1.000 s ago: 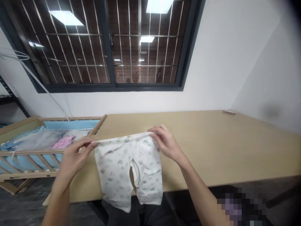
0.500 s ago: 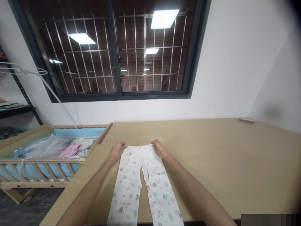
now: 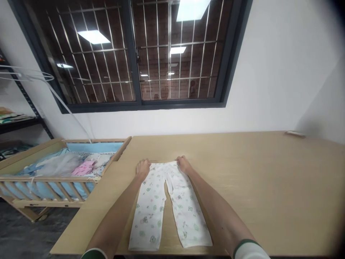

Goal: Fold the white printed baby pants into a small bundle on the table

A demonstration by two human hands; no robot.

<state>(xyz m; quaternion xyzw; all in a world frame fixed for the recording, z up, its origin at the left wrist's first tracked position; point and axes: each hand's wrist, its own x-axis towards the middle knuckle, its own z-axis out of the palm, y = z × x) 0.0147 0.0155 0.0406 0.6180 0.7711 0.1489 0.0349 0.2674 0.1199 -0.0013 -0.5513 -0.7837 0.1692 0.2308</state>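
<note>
A pair of small white trousers [image 3: 151, 208] with a green and pink animal print lies spread on the wooden table, waistband away from me and both legs pointing my way. At the left corner of the waistband, my left hand [image 3: 143, 168] is closed on the cloth. My right hand [image 3: 183, 164] grips the right corner of the waistband, fingers curled over the edge. Both trouser legs lie flat, with a gap of bare table between them.
The wooden table [image 3: 258, 187] reaches back to the wall. A wooden cot [image 3: 54, 180] with blue lining, pink cloth and white netting stands at the left, beside a dark shelf [image 3: 21, 122]. A small flat pale object [image 3: 295, 133] lies at the table's far right. A barred window is ahead.
The trousers have shifted farther from me, so the leg hems now show on the table. Both hands moved with the waistband, and my sleeve cuffs have come into view.
</note>
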